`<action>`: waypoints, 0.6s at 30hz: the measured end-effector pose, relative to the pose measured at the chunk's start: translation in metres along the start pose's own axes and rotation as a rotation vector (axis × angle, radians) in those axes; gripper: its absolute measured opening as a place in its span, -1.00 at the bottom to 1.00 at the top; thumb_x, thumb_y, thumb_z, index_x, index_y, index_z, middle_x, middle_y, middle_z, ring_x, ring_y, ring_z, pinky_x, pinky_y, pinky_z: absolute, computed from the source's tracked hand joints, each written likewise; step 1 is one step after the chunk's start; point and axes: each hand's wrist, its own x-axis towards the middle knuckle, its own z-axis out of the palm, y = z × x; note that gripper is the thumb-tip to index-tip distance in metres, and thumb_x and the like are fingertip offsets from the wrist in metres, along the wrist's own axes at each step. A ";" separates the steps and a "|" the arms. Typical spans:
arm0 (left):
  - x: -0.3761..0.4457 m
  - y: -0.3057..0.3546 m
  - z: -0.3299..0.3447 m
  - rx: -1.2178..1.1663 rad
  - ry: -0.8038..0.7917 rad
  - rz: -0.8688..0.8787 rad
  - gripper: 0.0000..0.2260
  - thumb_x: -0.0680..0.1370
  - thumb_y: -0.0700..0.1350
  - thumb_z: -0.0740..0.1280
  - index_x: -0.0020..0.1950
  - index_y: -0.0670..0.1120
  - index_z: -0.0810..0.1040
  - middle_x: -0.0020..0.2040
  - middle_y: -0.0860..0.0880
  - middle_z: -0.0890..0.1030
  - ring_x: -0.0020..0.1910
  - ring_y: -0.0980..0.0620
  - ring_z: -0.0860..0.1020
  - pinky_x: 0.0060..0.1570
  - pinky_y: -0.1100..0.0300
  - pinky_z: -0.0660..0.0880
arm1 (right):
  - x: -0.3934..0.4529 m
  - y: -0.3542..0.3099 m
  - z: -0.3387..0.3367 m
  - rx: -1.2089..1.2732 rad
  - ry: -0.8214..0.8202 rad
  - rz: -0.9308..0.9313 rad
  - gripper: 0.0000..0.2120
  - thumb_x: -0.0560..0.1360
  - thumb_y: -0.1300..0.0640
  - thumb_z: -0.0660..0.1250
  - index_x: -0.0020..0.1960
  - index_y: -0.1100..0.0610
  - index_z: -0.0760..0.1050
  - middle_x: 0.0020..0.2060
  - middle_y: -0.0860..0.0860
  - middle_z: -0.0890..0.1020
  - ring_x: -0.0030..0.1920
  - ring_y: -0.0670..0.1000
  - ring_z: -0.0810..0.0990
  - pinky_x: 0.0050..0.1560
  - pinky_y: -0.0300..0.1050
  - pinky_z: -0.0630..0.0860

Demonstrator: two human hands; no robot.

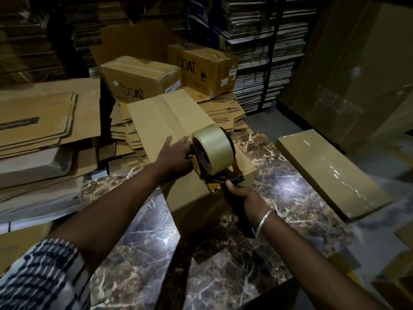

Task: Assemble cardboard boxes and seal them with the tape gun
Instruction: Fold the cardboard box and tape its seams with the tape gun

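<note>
Your left hand (176, 154) lies flat on the box (178, 130) so it stays put. Your right hand (248, 201) grips the tape gun (214, 153), ready to pull tape.

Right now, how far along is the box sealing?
Done: a flat tape-wrapped cardboard box lies on the marble table. In hand: left hand presses the plain brown box; right hand grips the yellow-and-black tape gun at its near edge. Left: flattened boxes stacked left.
</note>
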 end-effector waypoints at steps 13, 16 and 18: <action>0.029 -0.028 -0.012 0.186 -0.196 -0.111 -0.57 0.66 0.13 0.11 0.54 0.16 0.28 0.62 0.07 0.15 0.62 -0.02 -0.03 0.46 -0.41 -0.15 | 0.021 -0.011 -0.006 -0.119 -0.074 -0.005 -0.68 0.63 -0.02 0.25 -0.17 0.15 0.58 -0.52 -0.02 0.50 -0.63 -0.03 0.33 -0.50 -0.24 0.18; 0.027 -0.026 -0.012 0.219 -0.221 -0.100 -0.56 0.67 0.18 0.04 0.57 0.18 0.23 0.62 0.11 0.12 0.62 -0.06 -0.08 0.45 -0.43 -0.15 | 0.009 -0.001 -0.014 -0.134 -0.049 -0.042 -0.64 0.64 0.04 0.23 -0.27 0.18 0.49 -0.60 -0.08 0.48 -0.64 -0.04 0.38 -0.52 -0.26 0.21; 0.025 -0.024 -0.013 0.225 -0.228 -0.093 -0.54 0.67 0.23 -0.01 0.56 0.22 0.22 0.62 0.14 0.09 0.62 -0.09 -0.10 0.44 -0.44 -0.14 | 0.002 0.004 -0.019 -0.078 -0.060 -0.057 -0.64 0.66 0.11 0.19 -0.28 0.21 0.46 -0.63 -0.07 0.48 -0.67 -0.09 0.42 -0.61 -0.33 0.23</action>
